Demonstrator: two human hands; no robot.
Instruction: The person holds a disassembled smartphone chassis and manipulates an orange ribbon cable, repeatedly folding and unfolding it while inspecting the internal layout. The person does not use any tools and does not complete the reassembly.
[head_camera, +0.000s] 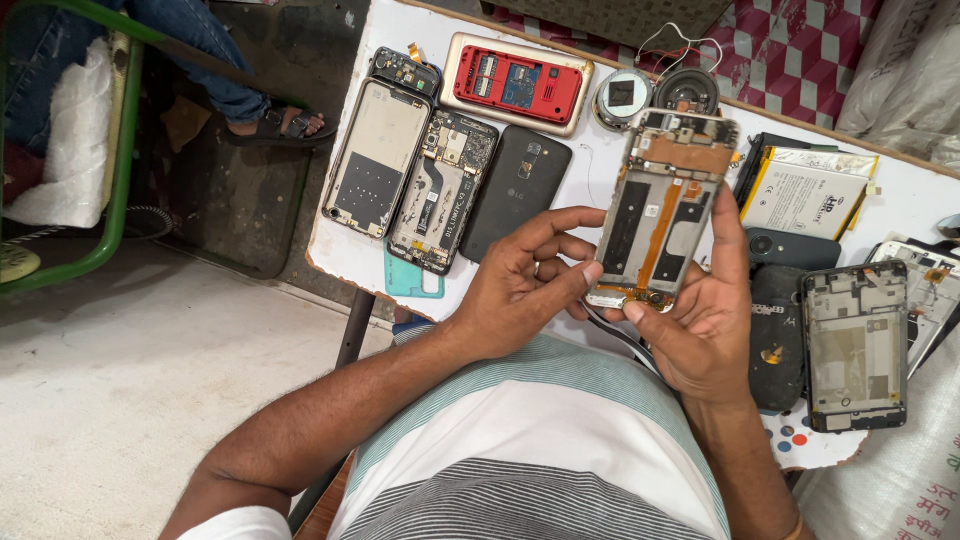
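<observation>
Our left hand (520, 290) and right hand (700, 320) both grip an opened phone frame (662, 205) above the cluttered white desk (345, 250).

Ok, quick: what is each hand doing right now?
Left hand: closed on the lower left edge of the opened phone frame.
Right hand: closed on the same phone frame, thumb at its bottom edge.

Head camera, steep downward look, close over table (600, 175).
</observation>
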